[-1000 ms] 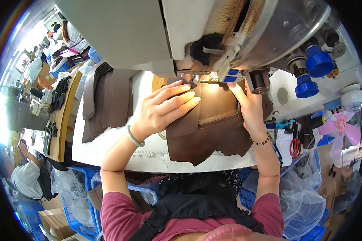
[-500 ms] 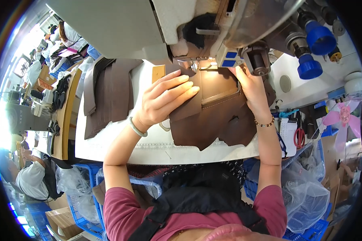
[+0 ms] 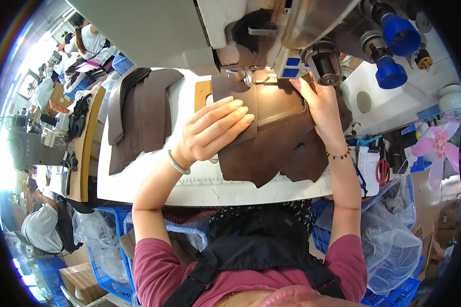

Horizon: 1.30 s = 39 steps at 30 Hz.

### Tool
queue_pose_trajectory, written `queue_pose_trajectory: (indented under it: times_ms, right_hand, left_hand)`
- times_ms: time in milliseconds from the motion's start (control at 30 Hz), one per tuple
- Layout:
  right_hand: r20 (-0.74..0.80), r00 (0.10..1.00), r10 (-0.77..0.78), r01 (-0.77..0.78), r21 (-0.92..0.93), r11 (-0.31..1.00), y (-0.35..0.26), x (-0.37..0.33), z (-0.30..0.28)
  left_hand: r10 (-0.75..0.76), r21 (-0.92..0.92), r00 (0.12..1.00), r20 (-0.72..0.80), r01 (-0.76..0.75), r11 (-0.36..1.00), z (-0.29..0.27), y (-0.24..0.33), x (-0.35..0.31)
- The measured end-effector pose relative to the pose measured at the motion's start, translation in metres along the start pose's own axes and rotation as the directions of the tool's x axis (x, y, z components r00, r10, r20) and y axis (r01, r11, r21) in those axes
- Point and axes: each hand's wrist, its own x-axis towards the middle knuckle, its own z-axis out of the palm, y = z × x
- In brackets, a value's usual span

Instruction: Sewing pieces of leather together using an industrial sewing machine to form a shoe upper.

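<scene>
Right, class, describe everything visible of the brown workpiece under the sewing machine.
The brown workpiece looks like leather, with overlapping panels, a stitched seam and an irregular near edge. It lies on the white table, its far part lit beneath the sewing machine. The left hand lies over its left side; the right hand touches its right.

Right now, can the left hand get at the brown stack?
Probably yes: the brown stack lies to the left of the left hand, uncovered, with white tabletop between them. That hand is over the brown workpiece, though.
</scene>
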Motion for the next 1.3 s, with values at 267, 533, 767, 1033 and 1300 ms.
queue_pose_trajectory:
  times_ms: [267, 533, 767, 1033, 1300]
  right_hand:
    - [-0.094, 0.992, -0.090, 0.102, 0.137, 0.985, 0.006, -0.007, 0.007]
    - [-0.049, 0.998, -0.041, 0.047, 0.136, 0.990, 0.006, -0.001, 0.004]
    - [-0.098, 0.995, 0.024, -0.007, 0.163, 0.987, -0.006, 0.004, 0.011]
    - [-0.072, 0.997, 0.030, -0.021, 0.124, 0.992, -0.013, 0.004, 0.010]
    - [-0.066, 0.998, -0.020, 0.026, 0.092, 0.995, -0.010, 0.013, 0.006]
  left_hand:
    - [0.032, -0.011, 0.999, 0.027, -0.032, 0.999, -0.004, 0.000, 0.002]
    - [0.008, -0.015, 1.000, 0.026, -0.008, 1.000, -0.002, -0.005, 0.004]
    - [-0.095, -0.036, 0.995, 0.017, 0.096, 0.995, 0.001, -0.009, 0.006]
    - [-0.109, -0.044, 0.993, 0.043, 0.110, 0.993, 0.000, -0.010, 0.006]
    - [-0.157, -0.104, 0.987, -0.028, 0.153, 0.983, 0.012, -0.014, 0.002]
